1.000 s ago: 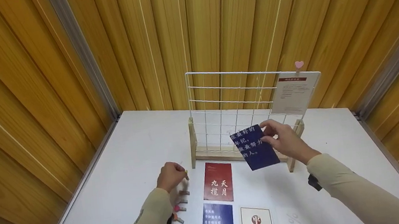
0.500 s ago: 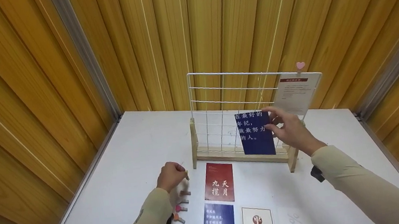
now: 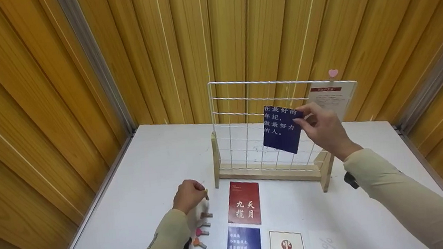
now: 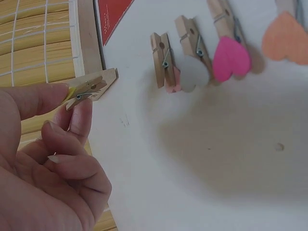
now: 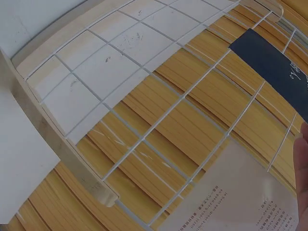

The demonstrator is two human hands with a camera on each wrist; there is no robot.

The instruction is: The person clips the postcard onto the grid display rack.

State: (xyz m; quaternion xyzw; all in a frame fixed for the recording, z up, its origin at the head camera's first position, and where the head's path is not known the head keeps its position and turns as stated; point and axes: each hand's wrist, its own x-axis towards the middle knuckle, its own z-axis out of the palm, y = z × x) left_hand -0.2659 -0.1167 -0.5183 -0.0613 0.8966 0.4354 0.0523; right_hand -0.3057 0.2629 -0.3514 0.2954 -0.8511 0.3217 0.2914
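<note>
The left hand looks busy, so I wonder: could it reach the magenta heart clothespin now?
Probably yes: the magenta heart clothespin lies uncovered near the left hand, though the yellow-trimmed clothespin it pinches may interfere.

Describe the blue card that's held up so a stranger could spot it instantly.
Find the wire grid stand on the white table. Just left of its clipped pale sheet is the held blue card. Unlike the other blue card, which lies flat, it's up off the table.

Soft light falls on the white counter, with a broad, blurry-edged shadow in the left wrist view.
</note>
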